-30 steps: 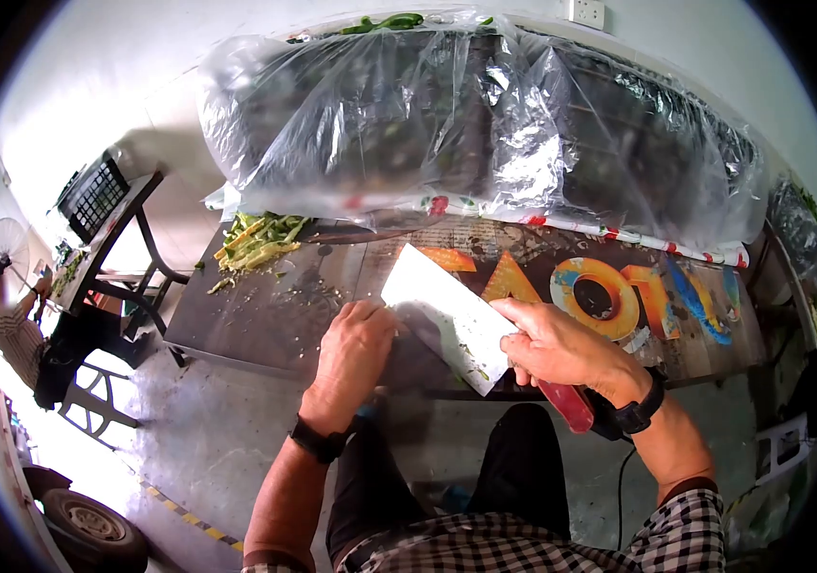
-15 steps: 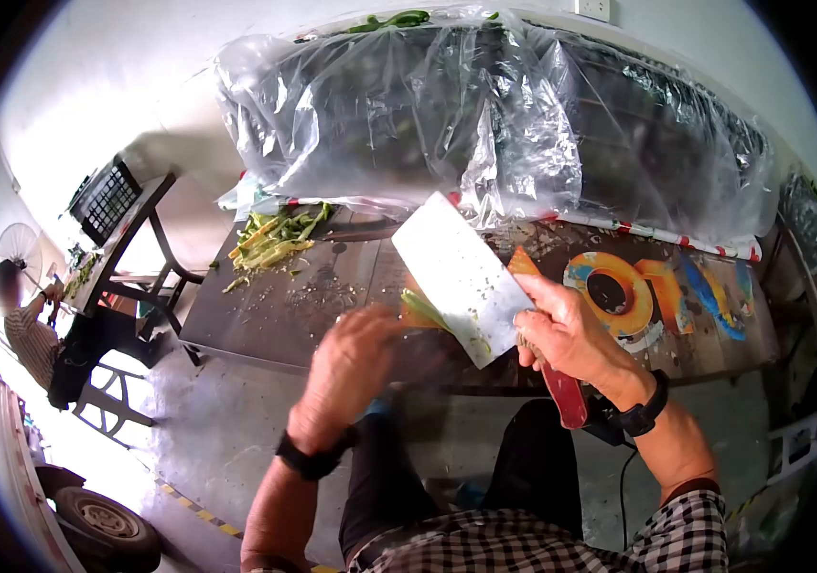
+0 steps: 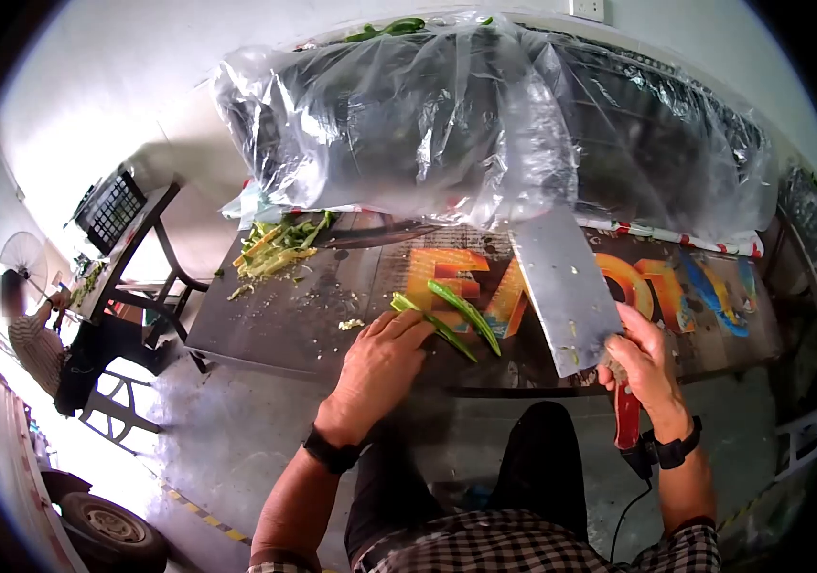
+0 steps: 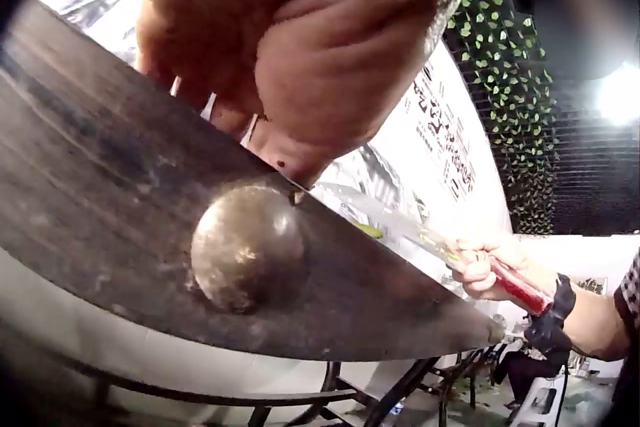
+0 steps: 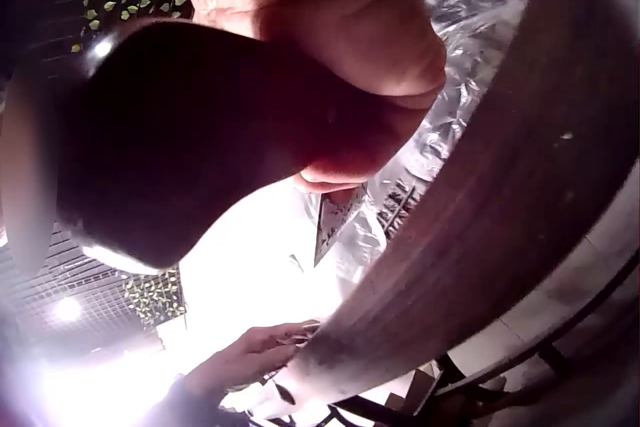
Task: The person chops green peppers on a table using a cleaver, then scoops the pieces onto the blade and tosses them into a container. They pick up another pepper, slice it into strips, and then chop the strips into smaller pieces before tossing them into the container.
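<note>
Right fingers grip a cleaver; left fingers, nearly straight, touch green pepper.

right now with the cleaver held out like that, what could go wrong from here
The left hand rests at the split green peppers, so it might get nicked if the cleaver in the right hand comes down there. The peppers lie straight on the tabletop, with no cutting board visible under them, so they could slide as they are cut, and the cleaver may score the surface.
</note>
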Tool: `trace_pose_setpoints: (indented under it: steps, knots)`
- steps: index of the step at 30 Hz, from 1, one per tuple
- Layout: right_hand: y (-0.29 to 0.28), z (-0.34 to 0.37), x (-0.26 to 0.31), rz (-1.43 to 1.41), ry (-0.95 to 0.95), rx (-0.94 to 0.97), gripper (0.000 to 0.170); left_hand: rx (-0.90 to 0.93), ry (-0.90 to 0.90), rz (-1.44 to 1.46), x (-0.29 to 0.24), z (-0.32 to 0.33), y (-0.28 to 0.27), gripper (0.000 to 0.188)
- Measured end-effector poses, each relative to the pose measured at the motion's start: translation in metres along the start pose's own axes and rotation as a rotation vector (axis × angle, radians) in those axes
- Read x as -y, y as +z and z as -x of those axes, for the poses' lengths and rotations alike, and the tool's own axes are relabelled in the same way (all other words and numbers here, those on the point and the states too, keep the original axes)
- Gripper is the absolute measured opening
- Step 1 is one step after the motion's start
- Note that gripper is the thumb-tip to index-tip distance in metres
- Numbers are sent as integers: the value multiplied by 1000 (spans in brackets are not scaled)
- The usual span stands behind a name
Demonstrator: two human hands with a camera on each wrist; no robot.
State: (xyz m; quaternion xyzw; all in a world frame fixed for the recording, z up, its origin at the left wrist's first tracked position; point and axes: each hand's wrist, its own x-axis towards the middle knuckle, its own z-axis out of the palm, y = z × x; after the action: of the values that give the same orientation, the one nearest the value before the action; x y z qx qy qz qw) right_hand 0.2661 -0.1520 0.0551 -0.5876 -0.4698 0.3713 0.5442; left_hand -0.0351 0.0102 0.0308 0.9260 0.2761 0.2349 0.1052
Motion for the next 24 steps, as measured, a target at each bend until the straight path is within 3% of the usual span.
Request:
trace_pose_setpoints:
  steps: [4,14,15,18,21,23,24]
  knots:
    - [-4,2,-19,-28,11,-57,43,-75,-26,-40,-4,4,-5,47]
    - [-5,1,-21,-64,-38,-14,46,70,172,-65,10,-21,0,51]
    - [-6,1,-24,-65,-48,-11,47,218,14,13,-3,-25,-17,48]
    - [-6,1,-29,-63,-64,-7,48,283,-32,-125,3,-26,-21,44]
    - [-6,2,-28,-57,-56,-6,50,101,9,-51,23,-12,-20,39]
    - [-9,3,-31,-42,-62,-8,52,32,104,-156,63,5,-22,35]
    - [-10,2,-33,-46,-72,-8,53,86,91,-333,80,11,-31,33]
